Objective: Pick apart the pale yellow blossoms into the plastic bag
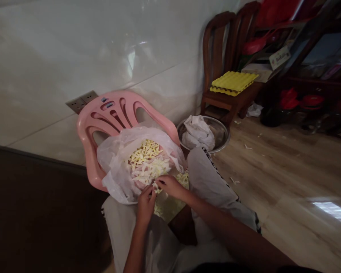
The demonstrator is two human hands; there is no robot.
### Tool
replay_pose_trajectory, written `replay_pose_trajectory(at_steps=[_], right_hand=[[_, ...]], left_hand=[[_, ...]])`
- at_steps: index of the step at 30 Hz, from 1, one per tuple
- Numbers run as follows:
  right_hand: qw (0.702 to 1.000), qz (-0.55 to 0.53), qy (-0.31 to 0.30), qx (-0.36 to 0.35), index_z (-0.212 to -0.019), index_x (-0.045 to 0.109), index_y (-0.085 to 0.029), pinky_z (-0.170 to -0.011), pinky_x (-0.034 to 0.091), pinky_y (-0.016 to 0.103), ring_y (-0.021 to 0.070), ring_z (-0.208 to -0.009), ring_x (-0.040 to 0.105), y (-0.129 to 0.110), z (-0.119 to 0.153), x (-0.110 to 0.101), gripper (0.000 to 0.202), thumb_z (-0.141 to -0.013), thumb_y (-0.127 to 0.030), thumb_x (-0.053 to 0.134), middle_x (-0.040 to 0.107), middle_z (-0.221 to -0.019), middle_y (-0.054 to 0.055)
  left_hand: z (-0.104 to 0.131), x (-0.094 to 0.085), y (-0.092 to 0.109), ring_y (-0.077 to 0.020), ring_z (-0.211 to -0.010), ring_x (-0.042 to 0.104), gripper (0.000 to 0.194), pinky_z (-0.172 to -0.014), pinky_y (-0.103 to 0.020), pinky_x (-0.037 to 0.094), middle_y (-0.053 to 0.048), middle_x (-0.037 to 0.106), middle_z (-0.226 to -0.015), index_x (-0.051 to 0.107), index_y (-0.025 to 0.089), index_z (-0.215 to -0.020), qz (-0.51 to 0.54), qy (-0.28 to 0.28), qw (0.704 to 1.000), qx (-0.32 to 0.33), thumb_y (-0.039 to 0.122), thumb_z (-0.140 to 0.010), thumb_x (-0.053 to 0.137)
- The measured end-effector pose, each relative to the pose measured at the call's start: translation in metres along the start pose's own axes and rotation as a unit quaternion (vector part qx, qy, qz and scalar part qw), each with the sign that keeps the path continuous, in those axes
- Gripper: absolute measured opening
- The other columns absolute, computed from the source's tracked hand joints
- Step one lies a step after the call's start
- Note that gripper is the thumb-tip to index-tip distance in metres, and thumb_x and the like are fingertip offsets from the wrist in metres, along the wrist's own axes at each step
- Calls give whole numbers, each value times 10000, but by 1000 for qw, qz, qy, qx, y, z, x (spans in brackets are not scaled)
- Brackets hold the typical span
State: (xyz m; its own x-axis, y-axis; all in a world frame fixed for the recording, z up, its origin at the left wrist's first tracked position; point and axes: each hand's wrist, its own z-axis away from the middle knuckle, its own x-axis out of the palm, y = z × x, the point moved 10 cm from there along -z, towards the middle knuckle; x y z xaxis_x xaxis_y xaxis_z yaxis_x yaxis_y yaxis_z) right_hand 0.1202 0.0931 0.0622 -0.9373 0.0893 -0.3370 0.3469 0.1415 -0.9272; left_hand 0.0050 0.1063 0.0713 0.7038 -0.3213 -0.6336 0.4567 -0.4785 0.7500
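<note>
My left hand [146, 201] is closed, its fingertips pinching a small white flower [156, 186] that looks like a bud or blossom. My right hand [170, 185] meets it from the right, thumb and finger pinched on the same flower. Just beyond my hands, a white plastic bag [116, 163] lies spread open on a pink plastic chair [127, 94]. Inside it are a heap of yellowish pieces [146, 151] and, nearer me, a heap of whiter petals [150, 170]. More pale pieces [183, 179] lie below, between my knees, partly hidden by my right forearm.
A metal basin [223, 134] with a crumpled white bag [197, 131] stands on the floor right of the pink chair. Behind it, a wooden chair [218, 41] carries yellow egg trays [233, 81] and a cardboard box [258, 70]. Scraps [234, 181] litter the wooden floor. A tiled wall [74, 49] rises behind.
</note>
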Motion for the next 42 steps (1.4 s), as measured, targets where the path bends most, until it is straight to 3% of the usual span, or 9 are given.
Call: replay_pose_trajectory(at_steps=[8,14,18,22,26,30,36,42], right_hand=[[996,79,-50,-16,-721,675,-171,-562,296,217,123,-614,539,-1,5,10,185,-871,-190,569,657,-669,3],[992,103,-66,-20,-832,699,-171,-608,338,207,136,-682,577,-3,6,16,158,-848,-109,555,699,-761,13],[997,76,-33,-15,-893,712,-184,-683,398,212,152,-764,621,-3,5,8,232,-853,-74,512,724,-841,21],[996,83,26,27,-959,712,-195,-715,424,232,173,-809,641,5,6,-7,257,-869,-89,495,735,-896,44],[992,93,59,53,-998,693,-190,-676,409,221,170,-780,638,8,7,-16,238,-872,-104,510,726,-867,44],[992,85,70,65,-975,686,-198,-637,387,209,148,-707,609,10,7,-17,229,-841,-98,528,703,-790,14],[997,-63,45,19,-945,661,-197,-688,431,221,142,-776,611,4,4,-4,148,-863,-175,540,684,-861,10],[959,-278,19,44,-961,620,-191,-672,464,246,136,-722,601,7,0,4,172,-853,-325,618,632,-830,-1]], left_hand=[[1,-3,-1,-177,-718,621,239,-663,-257,485,-27,648,-754,678,206,-775,-46,24,998,20,315,-899,506],[0,-9,0,-173,-743,611,278,-698,-260,483,-22,637,-772,656,197,-783,-19,40,999,5,364,-921,483],[2,-20,-11,-157,-673,570,327,-645,-240,461,14,595,-682,624,195,-772,24,86,994,-59,428,-926,454],[7,-29,-29,-165,-678,580,266,-638,-241,467,22,612,-674,618,207,-766,39,131,983,-120,394,-884,470],[8,-17,-43,-199,-751,646,217,-703,-290,507,-11,702,-808,662,211,-854,28,82,987,-138,329,-827,482],[6,-8,-35,-229,-853,670,246,-733,-323,524,-44,726,-899,688,212,-889,12,44,993,-110,317,-838,471],[2,5,-21,-239,-979,676,338,-781,-334,549,-88,729,-1083,707,206,-1061,86,10,992,-96,426,-887,517],[1,2,-27,-242,-997,677,340,-920,-374,511,-80,752,-1039,729,199,-1038,126,31,987,-97,450,-861,584]])
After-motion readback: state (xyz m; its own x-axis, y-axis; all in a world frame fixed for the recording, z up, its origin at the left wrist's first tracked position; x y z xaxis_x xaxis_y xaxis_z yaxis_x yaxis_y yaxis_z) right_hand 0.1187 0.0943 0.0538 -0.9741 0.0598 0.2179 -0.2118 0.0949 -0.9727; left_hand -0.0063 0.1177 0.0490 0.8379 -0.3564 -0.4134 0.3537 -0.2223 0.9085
